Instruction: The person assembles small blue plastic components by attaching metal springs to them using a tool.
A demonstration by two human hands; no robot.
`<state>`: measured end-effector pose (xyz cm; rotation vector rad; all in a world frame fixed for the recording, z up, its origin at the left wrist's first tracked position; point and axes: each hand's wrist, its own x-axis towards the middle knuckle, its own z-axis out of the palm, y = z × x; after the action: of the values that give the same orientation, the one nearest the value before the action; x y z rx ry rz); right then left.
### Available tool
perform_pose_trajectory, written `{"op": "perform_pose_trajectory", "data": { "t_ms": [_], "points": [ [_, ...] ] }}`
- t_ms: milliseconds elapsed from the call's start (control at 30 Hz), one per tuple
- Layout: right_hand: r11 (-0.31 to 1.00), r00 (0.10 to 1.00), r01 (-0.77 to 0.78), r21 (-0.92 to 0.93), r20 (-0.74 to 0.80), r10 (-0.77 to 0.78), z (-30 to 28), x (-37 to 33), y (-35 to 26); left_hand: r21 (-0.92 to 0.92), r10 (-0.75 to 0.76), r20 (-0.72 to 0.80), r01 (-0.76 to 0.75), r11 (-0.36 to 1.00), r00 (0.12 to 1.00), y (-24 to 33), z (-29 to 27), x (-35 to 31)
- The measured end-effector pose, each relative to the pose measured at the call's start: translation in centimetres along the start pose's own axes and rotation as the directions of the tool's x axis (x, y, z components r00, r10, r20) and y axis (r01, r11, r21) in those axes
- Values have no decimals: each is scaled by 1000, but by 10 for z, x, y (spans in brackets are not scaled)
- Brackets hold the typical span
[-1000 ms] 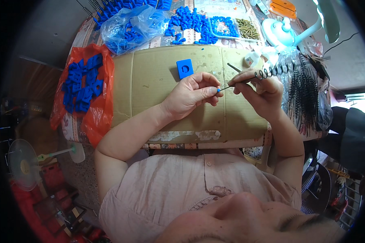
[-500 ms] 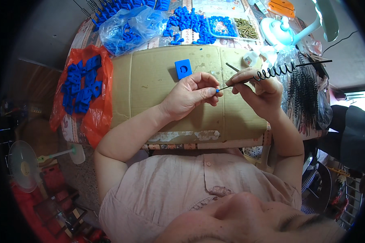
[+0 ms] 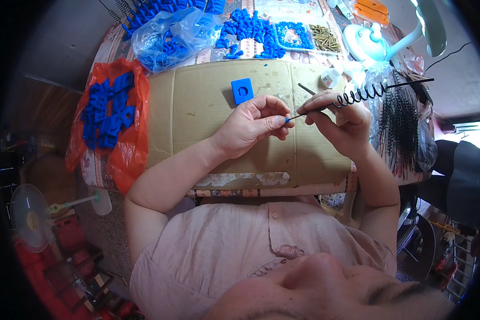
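Observation:
My left hand (image 3: 256, 121) pinches a small blue plastic piece (image 3: 287, 120) between thumb and fingertips. My right hand (image 3: 344, 117), also closed, grips a black coiled wire (image 3: 360, 95). The wire's thin straight end meets the blue piece, while its coils stick out past my right hand toward the upper right. Between the right fingers there is also a slim dark rod-like tool (image 3: 306, 88), mostly hidden by the hand. Just beyond my left hand, a blue block (image 3: 242, 91) with a round recess lies on the cardboard sheet (image 3: 197, 114).
At left, a red plastic bag (image 3: 130, 154) carries several blue blocks. Along the back lie a clear bag of blue parts (image 3: 176, 40), loose blue cones (image 3: 245, 26) and a tray with brass-coloured pins (image 3: 325, 38). Right are a lamp (image 3: 376, 45), a small bottle (image 3: 330, 77) and many black coils (image 3: 397, 122).

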<state>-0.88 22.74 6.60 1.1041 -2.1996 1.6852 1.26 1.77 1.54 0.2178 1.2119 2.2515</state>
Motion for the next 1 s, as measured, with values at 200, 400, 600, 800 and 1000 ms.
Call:
{"op": "perform_pose_trajectory", "data": {
  "t_ms": [200,400,600,800,1000],
  "points": [
    [997,998,57,-50,33,-55,1,1,1,-17,5,-17,-5,1000,1000,3,4,-1],
    [996,999,21,-88,46,-17,1,-2,3,-28,7,-9,-7,1000,1000,0,1,-1],
    [997,999,-12,-74,47,16,2,-2,4,9,5,16,-5,1000,1000,0,-1,0],
    [996,1000,9,-86,4,-8,-1,-2,6,66,39,-84,-33,997,996,7,10,-2],
    [966,997,-74,-248,-37,67,-12,8,15,351,242,-99,-193,916,965,-2,7,-6]
  ]
}}
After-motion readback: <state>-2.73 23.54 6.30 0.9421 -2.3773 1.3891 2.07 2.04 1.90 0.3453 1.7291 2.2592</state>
